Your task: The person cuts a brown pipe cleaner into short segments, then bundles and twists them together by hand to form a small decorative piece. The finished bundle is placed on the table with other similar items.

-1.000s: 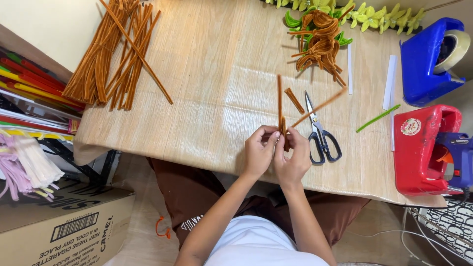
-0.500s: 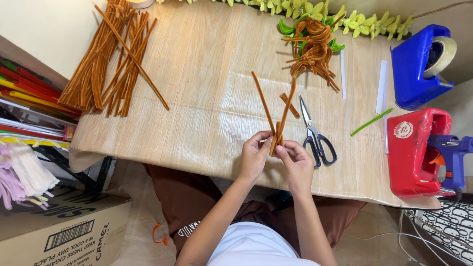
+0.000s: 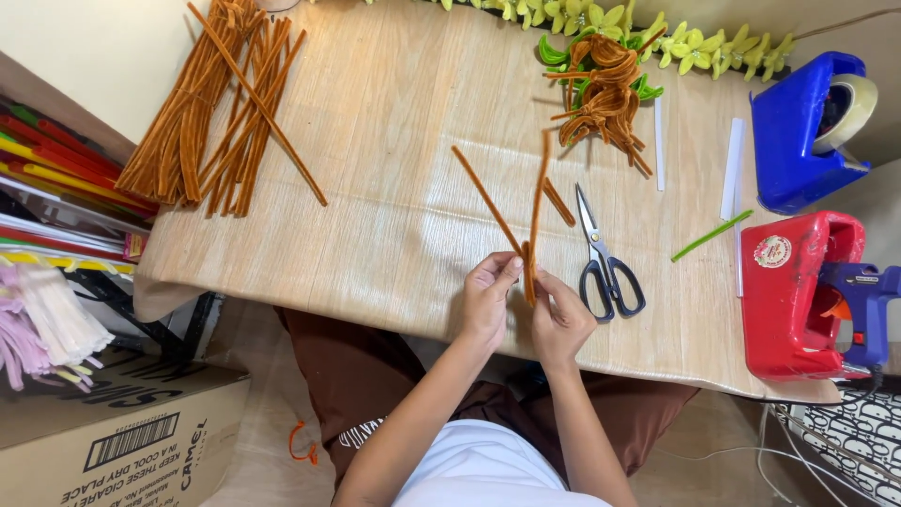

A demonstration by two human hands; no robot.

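My left hand and my right hand pinch the bottom of a brown pipe cleaner bent into a narrow V, its two long ends pointing away from me over the wooden table. Both hands hover at the table's near edge. A short brown cut piece lies just beyond, and black-handled scissors lie right of my right hand.
A pile of long brown pipe cleaners lies far left. Twisted brown shapes on green leaves sit at the back. A blue tape dispenser, a red box, a glue gun and a green stick are right. A cardboard box stands left below.
The pipe cleaner's two ends have spread apart into a V, having been held close together a second ago. My hands stayed at the table's near edge.
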